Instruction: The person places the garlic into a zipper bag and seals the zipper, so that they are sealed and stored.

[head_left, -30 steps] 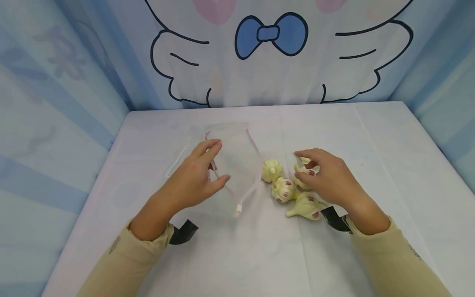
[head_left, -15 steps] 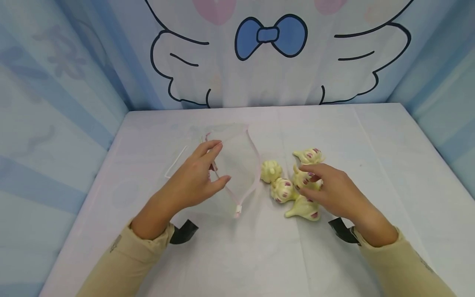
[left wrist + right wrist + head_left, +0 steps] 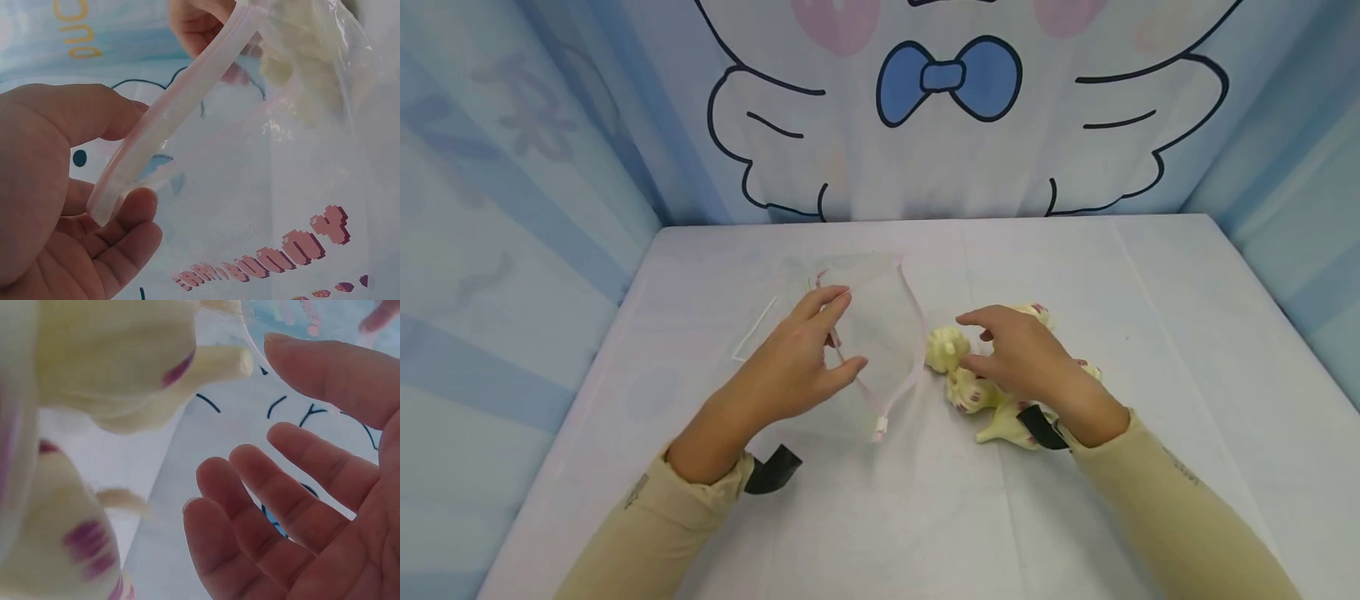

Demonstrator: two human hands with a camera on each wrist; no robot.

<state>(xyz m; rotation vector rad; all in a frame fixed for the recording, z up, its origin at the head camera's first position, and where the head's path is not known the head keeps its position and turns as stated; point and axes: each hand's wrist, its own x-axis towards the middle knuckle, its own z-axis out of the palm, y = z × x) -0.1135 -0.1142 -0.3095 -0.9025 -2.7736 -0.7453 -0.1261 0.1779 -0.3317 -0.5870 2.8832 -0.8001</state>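
Note:
In the head view my left hand [image 3: 775, 362] holds the edge of a clear zip bag [image 3: 880, 342], whose pink-edged mouth gapes toward the right. The left wrist view shows the bag's zip strip [image 3: 169, 109] running between thumb and fingers, with pink lettering on the film below. My right hand [image 3: 1030, 354] hovers over a cluster of pale garlic bulbs with purple marks, its fingers spread and holding nothing. Leftmost is one garlic bulb [image 3: 946, 347], right at the fingertips. Another bulb [image 3: 967, 393] and a front bulb [image 3: 1003, 427] lie partly beneath the hand.
A further bulb [image 3: 1037, 312] shows behind the right hand, and part of one [image 3: 1090, 369] peeks out at its right. The white-covered table [image 3: 880, 525] ends at a curtain [image 3: 951, 167] with a bow print.
My right hand leaves the back bulb, draws nearer to me, then shifts left across the cluster toward the leftmost bulb. My left hand and the bag stay nearly still.

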